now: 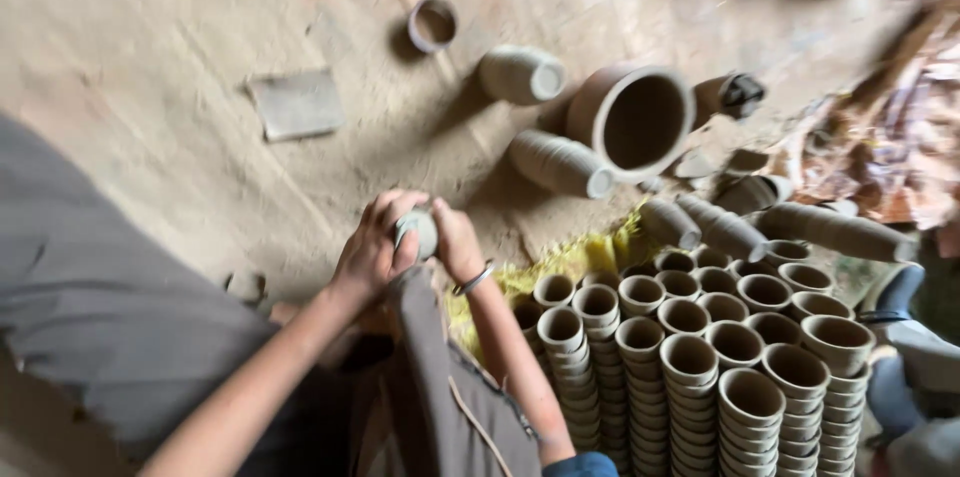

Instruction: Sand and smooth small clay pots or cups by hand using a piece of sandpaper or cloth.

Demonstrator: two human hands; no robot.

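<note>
Grey, unfired clay is what I am handling: a small clay cup point(418, 229) sits between my two hands, low in the middle of the view and just above the dusty earthen floor point(180, 27). My left hand point(372, 249) is wrapped around the cup from the left, fingers curled over its side, and my right hand point(456, 240) closes on it from the right, so both hands hold it together; a metal bangle point(474, 280) rings my right wrist. Just beside my right forearm stand tall stacks of clay cups point(700, 367), packed close in rows, mouths up, on a yellow sheet point(575, 262). Further up the floor a large clay pot point(634, 117) lies on its side with its mouth toward me, and two shorter stacks of cups point(560, 163) lie tipped over near it. A flat grey slab point(296, 103) rests well apart to the left, and a small round pot point(432, 24) lies above it. The picture is blurred, so finer detail on the cup escapes me.
</note>
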